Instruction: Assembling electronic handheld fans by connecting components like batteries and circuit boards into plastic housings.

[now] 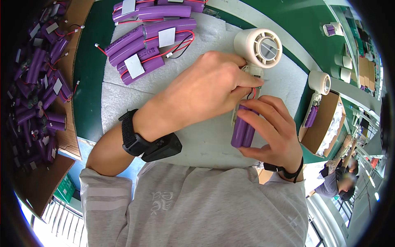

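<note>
A cream handheld fan (247,44) lies on the padded mat (197,144), its round head pointing away from me and its handle opened up. My left hand (212,82) reaches across the handle, its thumb and fingertips pinched at the circuit part below the head. Red and black wires (253,94) run up into that pinch; the fingers hide their ends. My right hand (276,131) is closed around a purple two-cell battery pack (242,131), fingers on top and thumb at its near end. The pack sits over the lower handle, slightly tilted.
More purple battery packs (154,45) with white pads and wired plugs lie at the mat's far left. A cardboard box (78,82) at left holds many more. At right stand another opened fan (319,82) and a carton (321,123). People work at far right.
</note>
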The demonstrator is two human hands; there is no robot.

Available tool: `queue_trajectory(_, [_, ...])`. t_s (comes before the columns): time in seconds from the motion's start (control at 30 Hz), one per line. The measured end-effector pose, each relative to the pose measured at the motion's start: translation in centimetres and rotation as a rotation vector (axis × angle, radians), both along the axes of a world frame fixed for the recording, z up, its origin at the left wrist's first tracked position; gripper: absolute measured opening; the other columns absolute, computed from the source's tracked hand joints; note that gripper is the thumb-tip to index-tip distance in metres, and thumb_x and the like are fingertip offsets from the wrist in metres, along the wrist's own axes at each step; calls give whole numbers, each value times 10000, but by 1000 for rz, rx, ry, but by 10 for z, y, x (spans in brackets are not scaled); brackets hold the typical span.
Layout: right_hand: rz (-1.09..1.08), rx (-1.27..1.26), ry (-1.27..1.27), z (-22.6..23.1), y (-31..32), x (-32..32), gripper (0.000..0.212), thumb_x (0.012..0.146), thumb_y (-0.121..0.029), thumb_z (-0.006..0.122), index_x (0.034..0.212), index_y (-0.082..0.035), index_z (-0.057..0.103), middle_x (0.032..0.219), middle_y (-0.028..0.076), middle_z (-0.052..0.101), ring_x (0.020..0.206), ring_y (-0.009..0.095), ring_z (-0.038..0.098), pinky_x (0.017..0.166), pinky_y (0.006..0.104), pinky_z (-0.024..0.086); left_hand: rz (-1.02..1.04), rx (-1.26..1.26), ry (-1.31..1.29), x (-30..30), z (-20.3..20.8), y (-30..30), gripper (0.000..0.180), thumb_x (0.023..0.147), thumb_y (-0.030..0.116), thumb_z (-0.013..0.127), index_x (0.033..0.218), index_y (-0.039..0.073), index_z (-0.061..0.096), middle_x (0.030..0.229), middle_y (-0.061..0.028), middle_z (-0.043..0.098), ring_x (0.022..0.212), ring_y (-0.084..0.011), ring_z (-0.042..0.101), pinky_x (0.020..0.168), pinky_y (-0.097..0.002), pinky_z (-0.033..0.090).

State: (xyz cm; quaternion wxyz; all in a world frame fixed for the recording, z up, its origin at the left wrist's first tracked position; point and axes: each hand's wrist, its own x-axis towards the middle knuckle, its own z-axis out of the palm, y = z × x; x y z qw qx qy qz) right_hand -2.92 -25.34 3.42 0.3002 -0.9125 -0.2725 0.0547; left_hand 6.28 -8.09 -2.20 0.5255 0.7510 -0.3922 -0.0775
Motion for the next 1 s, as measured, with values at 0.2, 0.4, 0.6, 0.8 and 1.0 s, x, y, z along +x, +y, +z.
queue_trajectory(0.2, [-84, -114, -23, -7, 1, -2, 624, 450, -35, 774, 1052, -7, 613, 1140, 147, 577, 998, 366, 555, 814, 425, 498, -14, -16, -12, 3, 0, 0, 233, 702, 5, 684, 924, 68, 722, 893, -122, 678, 685, -258, 660, 584, -301, 527])
queue_trajectory(0.4, [-159, -29, -28, -15, 1, -11, 605, 472, -1, 779, 1053, 13, 609, 1179, 166, 552, 1031, 357, 557, 827, 411, 521, -2, -17, 5, 2, -3, -2, 214, 698, 13, 678, 899, 66, 727, 852, -109, 684, 661, -240, 661, 571, -287, 526])
queue_trajectory(0.6, [-239, 31, -122, -23, 1, -19, 547, 495, 39, 781, 1019, 42, 623, 1195, 199, 549, 1076, 357, 559, 840, 391, 549, 12, -58, -3, 3, -3, -1, 230, 687, 16, 688, 906, 75, 728, 865, -108, 691, 640, -223, 662, 562, -271, 529])
queue_trajectory(0.8, [-255, 42, -143, -26, 1, -20, 469, 498, 40, 780, 945, 48, 638, 1187, 217, 560, 1062, 373, 568, 825, 396, 555, 5, -38, 1, 3, 0, -2, 245, 679, 20, 694, 914, 80, 729, 889, -118, 694, 645, -224, 668, 563, -264, 533])
queue_trajectory(1.0, [-285, 96, -148, -31, 2, -21, 395, 504, 29, 795, 852, 31, 608, 1176, 243, 554, 1048, 368, 573, 805, 405, 559, -7, -7, 52, 2, 2, 1, 271, 672, 23, 697, 933, 87, 727, 926, -136, 691, 690, -237, 677, 588, -266, 536])
